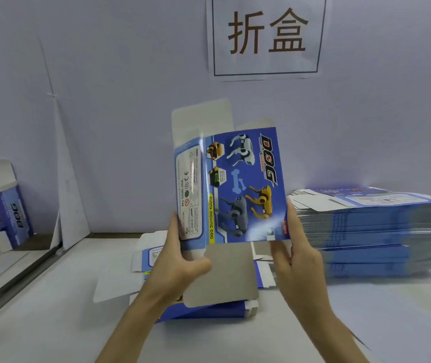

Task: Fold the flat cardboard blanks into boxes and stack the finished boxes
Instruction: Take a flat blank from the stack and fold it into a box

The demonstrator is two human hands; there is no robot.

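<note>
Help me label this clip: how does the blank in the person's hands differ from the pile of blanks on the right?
The held blank stands upright in the air, gripped by the left hand and right hand; the pile of blanks lies flat on the table, untouched. The held blank is one sheet, bent at a crease; the pile of blanks is many, lying flat. Both share the blue print and pale flaps.
</note>
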